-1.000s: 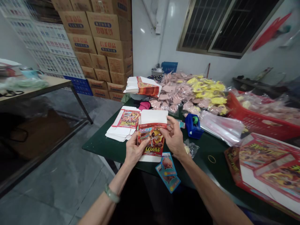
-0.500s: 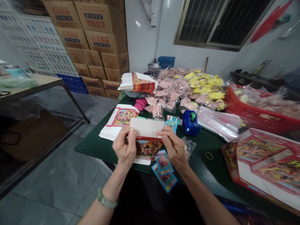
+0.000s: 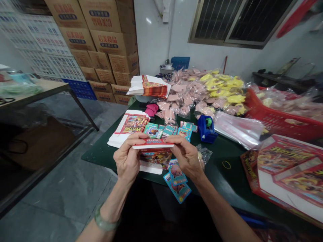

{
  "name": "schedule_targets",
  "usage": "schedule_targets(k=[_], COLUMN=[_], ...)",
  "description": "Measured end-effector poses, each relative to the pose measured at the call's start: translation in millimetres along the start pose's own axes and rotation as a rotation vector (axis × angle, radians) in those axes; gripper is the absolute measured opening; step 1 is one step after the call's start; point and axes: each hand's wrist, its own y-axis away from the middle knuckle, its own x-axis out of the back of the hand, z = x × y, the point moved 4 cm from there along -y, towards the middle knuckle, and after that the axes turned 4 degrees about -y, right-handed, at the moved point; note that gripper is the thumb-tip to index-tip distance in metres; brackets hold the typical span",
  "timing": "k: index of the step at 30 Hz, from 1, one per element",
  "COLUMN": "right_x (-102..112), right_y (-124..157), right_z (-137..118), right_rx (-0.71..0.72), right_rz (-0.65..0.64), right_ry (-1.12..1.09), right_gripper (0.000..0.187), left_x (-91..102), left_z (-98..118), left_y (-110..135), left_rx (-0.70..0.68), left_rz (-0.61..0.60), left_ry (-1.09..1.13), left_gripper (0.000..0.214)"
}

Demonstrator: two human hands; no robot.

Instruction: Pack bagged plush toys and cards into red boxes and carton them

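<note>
In the head view, the left hand (image 3: 127,159) and right hand (image 3: 186,158) grip opposite ends of a folded printed cardboard box (image 3: 153,148) between fingers and thumbs, above the dark green table (image 3: 101,156). Flat box blanks (image 3: 131,123) lie at ten o'clock, printed cards (image 3: 161,131) at twelve, more blue cards (image 3: 176,181) at five, and a blue tape dispenser (image 3: 207,129) at two.

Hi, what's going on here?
A person is holding a red printed cardboard box up by its edge, between their left hand and right hand, above a dark green table. Small blue printed cards lie just below the right hand, and a stack of flat printed boxes sits to the left. Farther back are piles of bagged pink and yellow items and a blue tape dispenser.
</note>
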Motion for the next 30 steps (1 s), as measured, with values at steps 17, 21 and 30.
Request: schedule_targets(k=[17,21,30], right_x=[1,3,3], right_y=[7,11,12], right_z=[-17,-20,-9], right_rx=[-0.003,0.029,0.133], right_rz=[-0.017,-0.023,0.043], right_ry=[0.147,0.221,0.173], right_gripper=[0.012,0.013,0.020], left_x=[4.2,3.7,7.9], left_z=[34,40,33], left_y=[-10,-14,3], left_rx=[-0.114,-0.139,-0.405], left_rz=[-0.367,-0.473,-0.483], left_ry=[-0.170,-0.193,-0.321], left_gripper=[0.005,0.006,0.023])
